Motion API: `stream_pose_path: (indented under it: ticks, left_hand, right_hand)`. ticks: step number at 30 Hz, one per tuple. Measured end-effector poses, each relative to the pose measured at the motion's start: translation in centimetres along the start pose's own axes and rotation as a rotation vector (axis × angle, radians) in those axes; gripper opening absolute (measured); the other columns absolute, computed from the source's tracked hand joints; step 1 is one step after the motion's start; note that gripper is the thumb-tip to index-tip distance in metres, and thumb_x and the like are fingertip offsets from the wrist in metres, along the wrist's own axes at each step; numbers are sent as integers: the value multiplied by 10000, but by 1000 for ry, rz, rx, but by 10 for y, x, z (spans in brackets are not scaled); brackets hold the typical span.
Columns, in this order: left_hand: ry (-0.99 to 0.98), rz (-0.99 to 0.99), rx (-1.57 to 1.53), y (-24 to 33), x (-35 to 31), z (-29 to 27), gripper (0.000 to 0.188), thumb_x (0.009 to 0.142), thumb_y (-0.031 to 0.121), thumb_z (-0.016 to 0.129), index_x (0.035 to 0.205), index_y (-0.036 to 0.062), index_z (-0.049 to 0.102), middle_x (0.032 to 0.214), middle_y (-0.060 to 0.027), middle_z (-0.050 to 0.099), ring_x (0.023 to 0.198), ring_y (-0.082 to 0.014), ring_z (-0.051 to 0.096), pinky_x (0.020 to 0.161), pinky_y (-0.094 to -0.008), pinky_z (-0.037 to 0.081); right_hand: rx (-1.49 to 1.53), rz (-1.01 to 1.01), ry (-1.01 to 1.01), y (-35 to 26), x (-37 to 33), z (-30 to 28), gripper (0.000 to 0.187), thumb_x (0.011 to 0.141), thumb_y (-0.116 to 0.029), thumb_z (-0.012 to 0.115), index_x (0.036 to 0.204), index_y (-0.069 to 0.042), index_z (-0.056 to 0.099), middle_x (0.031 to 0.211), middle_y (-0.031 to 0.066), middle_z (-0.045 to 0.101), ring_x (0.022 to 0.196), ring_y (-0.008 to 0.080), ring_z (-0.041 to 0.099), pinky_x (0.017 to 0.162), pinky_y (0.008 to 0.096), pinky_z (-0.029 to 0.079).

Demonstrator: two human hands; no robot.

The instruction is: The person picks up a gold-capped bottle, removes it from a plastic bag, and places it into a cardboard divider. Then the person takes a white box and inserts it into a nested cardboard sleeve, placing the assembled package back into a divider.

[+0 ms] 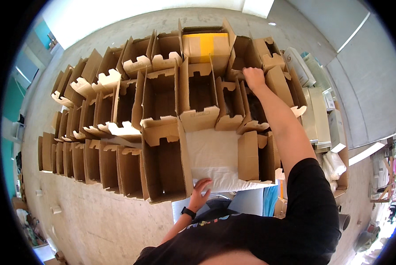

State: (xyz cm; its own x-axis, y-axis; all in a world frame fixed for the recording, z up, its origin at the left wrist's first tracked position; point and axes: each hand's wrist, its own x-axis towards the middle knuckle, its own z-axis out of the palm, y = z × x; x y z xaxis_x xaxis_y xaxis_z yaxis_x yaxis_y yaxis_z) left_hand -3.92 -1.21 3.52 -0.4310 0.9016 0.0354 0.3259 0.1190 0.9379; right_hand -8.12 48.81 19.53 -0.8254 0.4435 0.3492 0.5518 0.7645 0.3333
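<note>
My right arm reaches far out over rows of open-topped brown cardboard boxes. At its end my right hand [253, 79] is closed at the near edge of a tall cardboard box [244, 51] in the back row, the fingertips hidden from view. My left hand [200, 194], with a dark watch at its wrist, lies open on the near edge of a white sheet [211, 148]. Beside it stands a large open cardboard box [165, 172]. A smaller cardboard box [256, 157] rests on the sheet's right side.
A taped carton [206, 46] with a yellow strip sits in the back row. Several narrow boxes [109, 165] line the left front. White and beige packages [315, 112] and clear plastic bags [334, 165] are at the right. Concrete floor [87, 216] surrounds the table.
</note>
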Motion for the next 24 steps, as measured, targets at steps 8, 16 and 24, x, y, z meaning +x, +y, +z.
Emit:
stream_pose_path:
  ticks: [8,16,24]
  left_hand:
    - [5,25,13,-1,0,0,420,755,9,637,1170,71,603,1220,-104,587,1160,-293,540,999,-375,416]
    - [-2,18,7,0,1,-1,422,758,11,635,1173,78,603,1226,-97,584,1166,-294,534,1002,-380,414]
    - [-2,-14,-16,-2,0,-1,421,756,12,635,1171,77,608,1225,-104,588,1164,-295,540,1005,-384,414]
  right_hand:
    - [-43,41,122,-4,5,-16,78,785,-82,591,749,-93,660,728,113,690,700,250,699,578,364,535]
    - [-72,92,244,11,12,-33,57,800,-88,552,786,-85,607,760,91,668,742,240,687,602,371,542]
    - [-41,168,371,41,31,-81,50,788,-96,566,812,-109,607,801,64,677,759,250,684,640,366,550]
